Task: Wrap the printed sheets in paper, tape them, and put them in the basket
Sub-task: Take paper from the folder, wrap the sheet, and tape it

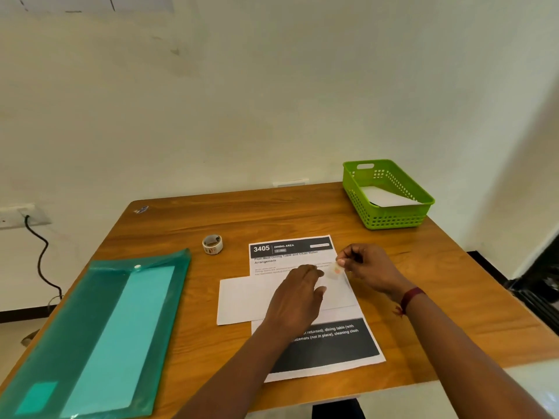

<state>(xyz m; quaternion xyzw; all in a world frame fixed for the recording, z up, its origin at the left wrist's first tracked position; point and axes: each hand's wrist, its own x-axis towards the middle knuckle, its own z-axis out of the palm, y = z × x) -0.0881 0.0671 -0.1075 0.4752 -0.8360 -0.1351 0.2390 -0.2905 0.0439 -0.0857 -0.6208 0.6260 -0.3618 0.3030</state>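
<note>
A printed sheet (317, 349) with black bands lies on the wooden table (423, 297) in front of me. A blank white paper (242, 300) lies folded across its middle. My left hand (295, 300) presses flat on that white paper. Just to its right, my right hand (367, 267) pinches a small piece of clear tape (335, 271) above the paper's right part. The tape roll (212, 244) stands to the upper left of the sheet. A green basket (390, 217) sits at the table's far right corner with a white wrapped packet (387, 196) inside.
A teal plastic document folder (99, 334) lies along the table's left side. The table backs onto a white wall. A wall socket (21, 216) with a black cable is at the left. The table's right edge runs near my right forearm.
</note>
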